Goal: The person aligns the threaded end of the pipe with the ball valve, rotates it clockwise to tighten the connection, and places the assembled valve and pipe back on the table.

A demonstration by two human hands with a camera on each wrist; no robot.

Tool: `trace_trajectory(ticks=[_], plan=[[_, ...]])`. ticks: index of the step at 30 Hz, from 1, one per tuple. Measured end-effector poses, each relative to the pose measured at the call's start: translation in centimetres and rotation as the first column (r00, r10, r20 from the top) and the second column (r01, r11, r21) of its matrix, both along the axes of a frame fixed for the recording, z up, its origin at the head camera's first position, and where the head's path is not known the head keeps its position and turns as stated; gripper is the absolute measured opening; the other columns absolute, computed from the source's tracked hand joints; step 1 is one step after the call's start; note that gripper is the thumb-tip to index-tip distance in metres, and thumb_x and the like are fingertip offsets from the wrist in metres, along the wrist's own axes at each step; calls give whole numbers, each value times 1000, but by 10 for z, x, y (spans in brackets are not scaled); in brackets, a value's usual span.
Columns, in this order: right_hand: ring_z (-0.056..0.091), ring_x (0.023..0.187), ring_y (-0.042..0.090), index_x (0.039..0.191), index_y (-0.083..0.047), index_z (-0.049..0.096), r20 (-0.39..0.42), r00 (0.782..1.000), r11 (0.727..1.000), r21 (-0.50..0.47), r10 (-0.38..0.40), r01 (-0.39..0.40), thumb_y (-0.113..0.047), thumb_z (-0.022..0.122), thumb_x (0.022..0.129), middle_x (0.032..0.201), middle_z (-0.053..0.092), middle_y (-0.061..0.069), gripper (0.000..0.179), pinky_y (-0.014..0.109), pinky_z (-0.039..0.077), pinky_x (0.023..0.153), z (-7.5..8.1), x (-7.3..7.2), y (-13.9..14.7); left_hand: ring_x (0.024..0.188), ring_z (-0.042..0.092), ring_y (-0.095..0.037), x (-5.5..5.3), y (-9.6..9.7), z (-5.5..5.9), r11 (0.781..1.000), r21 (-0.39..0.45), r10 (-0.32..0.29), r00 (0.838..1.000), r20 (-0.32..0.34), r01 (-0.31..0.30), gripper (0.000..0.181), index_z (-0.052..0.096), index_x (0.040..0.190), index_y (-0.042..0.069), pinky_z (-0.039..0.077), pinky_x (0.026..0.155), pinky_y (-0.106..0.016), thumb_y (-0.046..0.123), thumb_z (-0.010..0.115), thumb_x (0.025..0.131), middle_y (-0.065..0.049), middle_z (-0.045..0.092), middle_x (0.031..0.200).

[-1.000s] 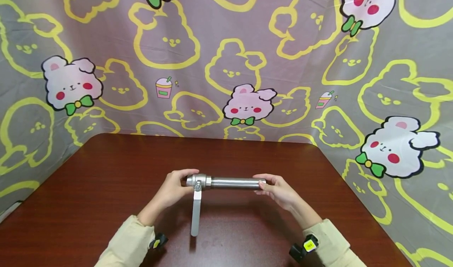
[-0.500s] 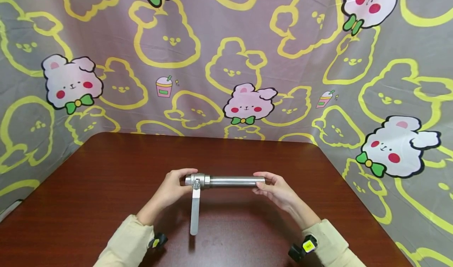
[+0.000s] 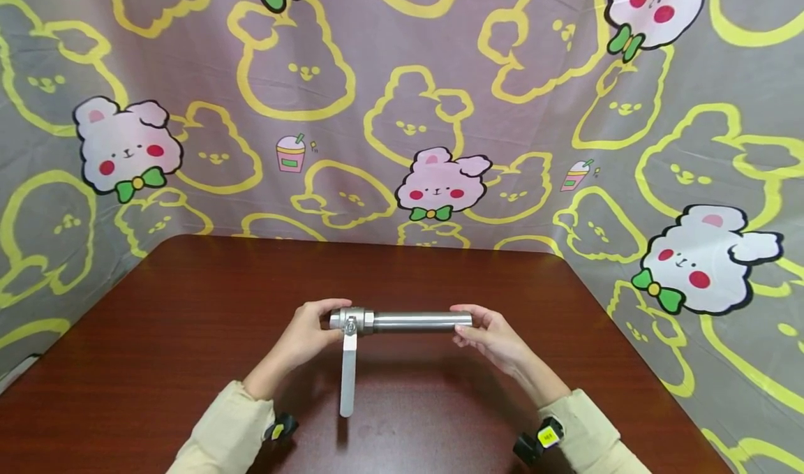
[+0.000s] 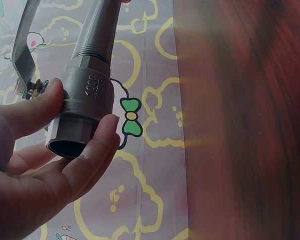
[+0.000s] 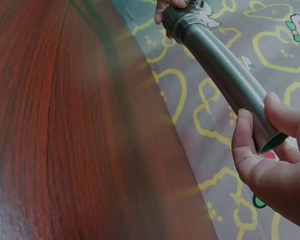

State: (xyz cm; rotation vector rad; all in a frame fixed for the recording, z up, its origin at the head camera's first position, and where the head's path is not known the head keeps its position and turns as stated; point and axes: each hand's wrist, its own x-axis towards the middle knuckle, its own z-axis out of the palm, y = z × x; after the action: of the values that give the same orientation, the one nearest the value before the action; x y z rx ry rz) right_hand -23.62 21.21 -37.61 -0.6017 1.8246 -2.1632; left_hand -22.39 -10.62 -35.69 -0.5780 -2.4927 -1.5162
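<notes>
In the head view, a silver metal ball valve (image 3: 354, 319) with a hexagonal collar at each end lies just below the centre of the frame, joined on its right side to a long, smooth, silver-grey metal pipe (image 3: 411, 322). The two form one nearly level line, held up above a dark reddish-brown wood-grain table (image 3: 402, 275). From the valve's front, a flat, pale grey metal lever (image 3: 348, 380) hangs down toward the bottom of the frame.

The person's left hand (image 3: 306, 333) grips the valve at its left end. In the left wrist view, the thumb presses the valve body near the lever's nut, and the fingers curl round the hollow hexagonal end; a few screw threads show where the pipe meets the valve. Raised marks on the body are too dim to read surely.

The person's right hand (image 3: 494, 336) pinches the pipe's far end between thumb and fingers, right of centre; the right wrist view shows that end hollow.

Cream-coloured sleeves (image 3: 229, 418) and small black wrist devices (image 3: 548, 435) fill the lower left and lower right. A greyish-mauve cloth backdrop (image 3: 354, 142) with yellow-outlined cartoon animals spans the upper frame.
</notes>
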Motion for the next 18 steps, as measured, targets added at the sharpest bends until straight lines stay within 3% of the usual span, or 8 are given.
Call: trace_trajectory(ticks=[10,14,18], plan=[[54,57,14,102,-11,48,42,997,996,52,-70,68,-14,46,93,73,57,8,9,22,44,53,0,0,-4,80,51,-20,-1,3,-1,1000,-12,12,1000,0,-12,43,60,107,-6,42,68,-33,-13,61,65,-15,62,97],[54,59,13,107,-6,47,47,997,996,62,-60,57,-12,49,91,76,57,9,17,22,43,54,2,1,-4,81,52,-21,-1,2,-1,1000,-18,23,1000,-1,-23,42,60,107,-6,42,70,-36,-13,61,65,-15,62,97],[55,64,14,119,-8,41,12,1000,998,61,-15,15,-1,55,85,81,57,10,37,23,44,58,3,2,-2,80,52,-21,-1,0,-1,999,-18,32,999,11,-32,42,60,107,-6,42,69,-34,-13,61,66,-16,61,98]])
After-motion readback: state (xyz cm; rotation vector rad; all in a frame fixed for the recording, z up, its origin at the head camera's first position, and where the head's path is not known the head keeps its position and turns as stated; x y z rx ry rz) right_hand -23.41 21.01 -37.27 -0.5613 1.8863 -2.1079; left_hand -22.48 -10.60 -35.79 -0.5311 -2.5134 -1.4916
